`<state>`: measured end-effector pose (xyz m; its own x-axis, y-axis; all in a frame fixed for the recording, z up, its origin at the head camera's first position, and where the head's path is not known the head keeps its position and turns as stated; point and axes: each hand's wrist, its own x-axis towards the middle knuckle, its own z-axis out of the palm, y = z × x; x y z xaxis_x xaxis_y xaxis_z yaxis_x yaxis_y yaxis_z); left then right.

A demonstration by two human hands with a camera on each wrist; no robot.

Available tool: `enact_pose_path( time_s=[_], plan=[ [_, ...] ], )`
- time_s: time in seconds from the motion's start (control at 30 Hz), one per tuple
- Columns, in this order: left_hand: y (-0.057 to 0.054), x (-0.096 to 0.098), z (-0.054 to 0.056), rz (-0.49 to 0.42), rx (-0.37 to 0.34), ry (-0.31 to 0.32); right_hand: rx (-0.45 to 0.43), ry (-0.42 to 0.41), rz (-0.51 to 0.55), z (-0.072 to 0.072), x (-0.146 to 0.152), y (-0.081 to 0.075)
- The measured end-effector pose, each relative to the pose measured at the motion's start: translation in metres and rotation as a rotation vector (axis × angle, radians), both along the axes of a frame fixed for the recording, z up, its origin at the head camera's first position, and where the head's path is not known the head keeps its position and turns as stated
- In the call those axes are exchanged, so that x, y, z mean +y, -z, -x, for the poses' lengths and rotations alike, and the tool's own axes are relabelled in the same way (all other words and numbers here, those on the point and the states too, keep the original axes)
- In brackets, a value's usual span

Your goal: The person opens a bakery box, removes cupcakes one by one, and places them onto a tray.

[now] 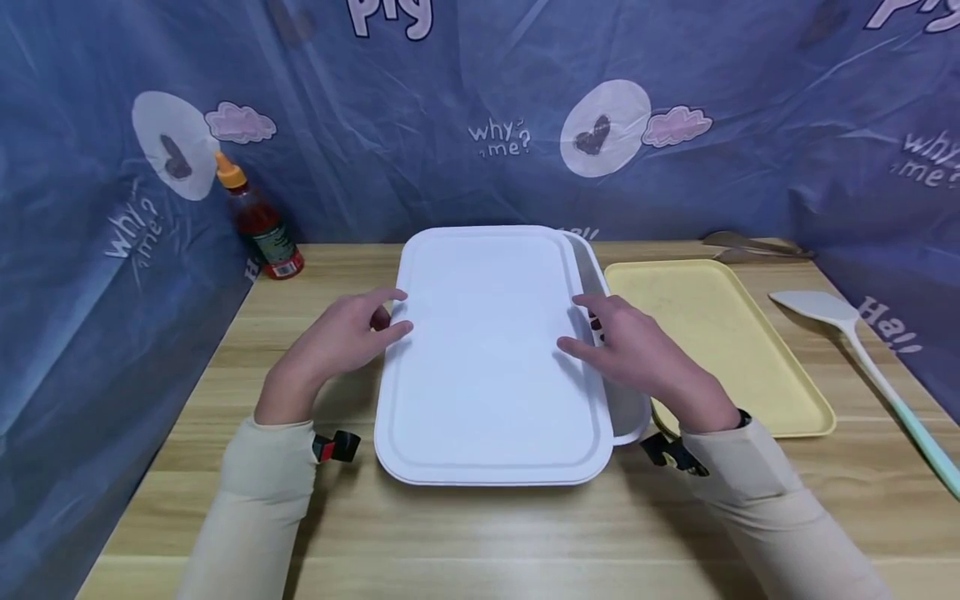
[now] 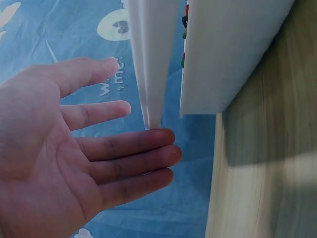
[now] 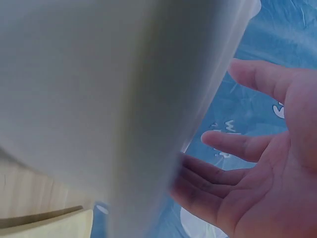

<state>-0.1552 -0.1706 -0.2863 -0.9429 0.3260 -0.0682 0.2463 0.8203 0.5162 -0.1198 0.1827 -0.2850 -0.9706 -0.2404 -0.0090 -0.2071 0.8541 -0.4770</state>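
Note:
A white rectangular lid lies over a white container, shifted left so that the container's right side shows. In the left wrist view a gap separates the lid from the container wall, and small red and green bits show in it. My left hand is at the lid's left edge with fingers extended, the edge meeting its middle fingertip. At the right edge is my right hand, thumb and index finger above the lid, the other fingertips partly hidden behind the container in the right wrist view.
A pale yellow tray lies right of the container. Beyond it is a long spoon with a white head and mint handle. Metal utensils lie at the back right. A red sauce bottle stands at the back left, against the blue curtain.

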Motion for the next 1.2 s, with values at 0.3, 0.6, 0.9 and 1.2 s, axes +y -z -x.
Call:
enact_pose_path(
  time_s=[0.3, 0.6, 0.9, 1.2],
  plan=[
    [-0.006, -0.014, -0.008, 0.011, -0.011, -0.032, -0.007, -0.028, 0.035, -0.002, -0.018, -0.002],
    [-0.009, -0.031, -0.013, -0.001, -0.002, -0.053, 0.001, -0.049, 0.049, -0.004, -0.035, -0.003],
    [-0.008, -0.047, -0.021, 0.026, -0.037, -0.084, 0.030, -0.057, 0.030, -0.011, -0.056, -0.006],
    [-0.005, -0.073, -0.028, 0.021, -0.012, -0.089, -0.004, -0.083, 0.073, -0.012, -0.081, -0.006]
  ],
)
